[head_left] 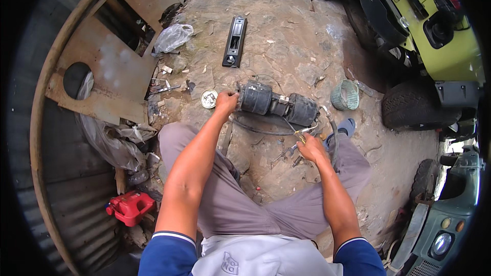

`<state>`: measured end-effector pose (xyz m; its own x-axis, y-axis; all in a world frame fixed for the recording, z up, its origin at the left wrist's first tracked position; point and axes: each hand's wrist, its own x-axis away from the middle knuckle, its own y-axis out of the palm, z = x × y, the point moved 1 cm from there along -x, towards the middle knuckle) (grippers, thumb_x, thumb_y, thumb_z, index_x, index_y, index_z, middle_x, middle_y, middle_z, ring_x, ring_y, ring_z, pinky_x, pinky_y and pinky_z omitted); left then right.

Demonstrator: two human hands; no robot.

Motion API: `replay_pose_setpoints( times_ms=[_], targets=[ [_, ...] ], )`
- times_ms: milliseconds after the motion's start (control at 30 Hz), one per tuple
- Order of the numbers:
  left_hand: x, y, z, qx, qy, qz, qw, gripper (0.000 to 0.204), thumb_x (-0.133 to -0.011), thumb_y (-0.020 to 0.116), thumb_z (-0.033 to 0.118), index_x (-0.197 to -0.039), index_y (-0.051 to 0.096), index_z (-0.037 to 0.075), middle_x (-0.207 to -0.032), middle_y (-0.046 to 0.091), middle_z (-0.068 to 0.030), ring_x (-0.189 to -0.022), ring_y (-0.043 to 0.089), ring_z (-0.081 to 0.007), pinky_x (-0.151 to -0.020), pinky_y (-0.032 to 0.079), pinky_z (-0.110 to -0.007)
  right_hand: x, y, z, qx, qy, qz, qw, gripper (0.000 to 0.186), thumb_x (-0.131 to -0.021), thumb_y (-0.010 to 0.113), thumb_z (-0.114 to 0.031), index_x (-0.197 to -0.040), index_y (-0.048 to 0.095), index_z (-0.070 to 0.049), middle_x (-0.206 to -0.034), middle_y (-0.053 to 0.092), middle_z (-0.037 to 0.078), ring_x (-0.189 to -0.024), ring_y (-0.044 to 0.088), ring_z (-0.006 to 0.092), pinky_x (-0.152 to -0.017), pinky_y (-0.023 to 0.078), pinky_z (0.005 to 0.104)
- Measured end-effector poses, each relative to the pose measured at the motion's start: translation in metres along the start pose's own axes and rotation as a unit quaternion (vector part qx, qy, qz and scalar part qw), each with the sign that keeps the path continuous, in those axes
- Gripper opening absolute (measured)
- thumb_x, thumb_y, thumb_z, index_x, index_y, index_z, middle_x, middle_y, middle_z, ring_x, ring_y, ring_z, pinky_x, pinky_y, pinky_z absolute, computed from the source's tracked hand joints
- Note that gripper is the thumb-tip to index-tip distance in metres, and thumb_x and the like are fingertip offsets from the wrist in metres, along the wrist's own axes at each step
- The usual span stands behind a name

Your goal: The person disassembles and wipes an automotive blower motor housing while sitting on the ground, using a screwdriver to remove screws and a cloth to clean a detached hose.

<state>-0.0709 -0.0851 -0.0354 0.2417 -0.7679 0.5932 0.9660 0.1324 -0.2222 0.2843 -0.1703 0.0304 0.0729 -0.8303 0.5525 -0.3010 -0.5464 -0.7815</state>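
Observation:
A black winch (pixel 255 98) with two thick cylindrical ends lies across the ground in front of my knees. My left hand (pixel 226 102) is at its left end, fingers closed against the edge; what they pinch is too small to make out. My right hand (pixel 309 148) is closed around a thin-shafted tool with a yellow handle (pixel 300 134), which looks like a screwdriver. Its dark shaft points up and left toward the winch's right half. Several spanners and loose metal tools (pixel 280 156) lie just left of my right hand. A black hose (pixel 261 131) curves below the winch.
A round tin (pixel 208 98) stands beside my left hand. Beyond the winch lies a long black slotted metal part (pixel 235 42). A greenish basket (pixel 345 95) stands to the right, near a vehicle tyre (pixel 417 106). A red jerrycan (pixel 132 208) sits at lower left by corrugated metal.

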Motion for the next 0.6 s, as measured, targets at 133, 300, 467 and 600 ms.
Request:
replay_pose_setpoints(
  times_ms=[133,300,467,600],
  targets=[
    [-0.021,0.011,-0.010,0.073,-0.023,0.002,0.997,0.039,-0.097,0.069,0.029,-0.120,0.065,-0.002,-0.097,0.070,-0.0085,-0.069,0.064,-0.0144,-0.054,0.050,-0.029,-0.003,0.003,0.006,-0.012,0.015,-0.033,0.999,0.052,-0.091,0.062,-0.033,-0.130,0.057,0.001,-0.111,0.068,0.032,-0.109,0.065,0.0460,-0.095,0.050,0.0526],
    [-0.019,0.026,0.003,-0.012,0.036,0.019,0.999,0.038,-0.091,0.076,0.037,-0.101,0.072,0.000,-0.084,0.069,-0.0033,-0.070,0.062,-0.0103,-0.058,0.048,-0.027,-0.011,-0.006,0.005,-0.023,0.017,-0.089,0.996,0.055,-0.090,0.062,-0.033,-0.132,0.056,0.002,-0.109,0.069,0.031,-0.108,0.065,0.0463,-0.096,0.050,0.0522],
    [-0.023,0.027,0.003,0.032,0.007,0.028,0.999,0.031,-0.089,0.079,0.032,-0.087,0.070,0.003,-0.077,0.065,-0.0017,-0.064,0.057,-0.0086,-0.056,0.045,-0.024,-0.019,0.000,0.012,-0.041,0.027,-0.112,0.992,0.057,-0.089,0.063,-0.032,-0.134,0.053,0.003,-0.111,0.069,0.031,-0.109,0.065,0.0460,-0.095,0.051,0.0520],
    [-0.032,0.020,-0.006,0.028,0.021,0.010,0.999,0.029,-0.091,0.076,0.029,-0.084,0.070,0.002,-0.073,0.064,-0.0016,-0.061,0.055,-0.0094,-0.057,0.044,-0.026,-0.021,-0.002,0.012,-0.058,0.031,-0.140,0.988,0.059,-0.089,0.062,-0.032,-0.134,0.052,0.004,-0.114,0.068,0.031,-0.111,0.064,0.0459,-0.097,0.050,0.0524]
  ],
)
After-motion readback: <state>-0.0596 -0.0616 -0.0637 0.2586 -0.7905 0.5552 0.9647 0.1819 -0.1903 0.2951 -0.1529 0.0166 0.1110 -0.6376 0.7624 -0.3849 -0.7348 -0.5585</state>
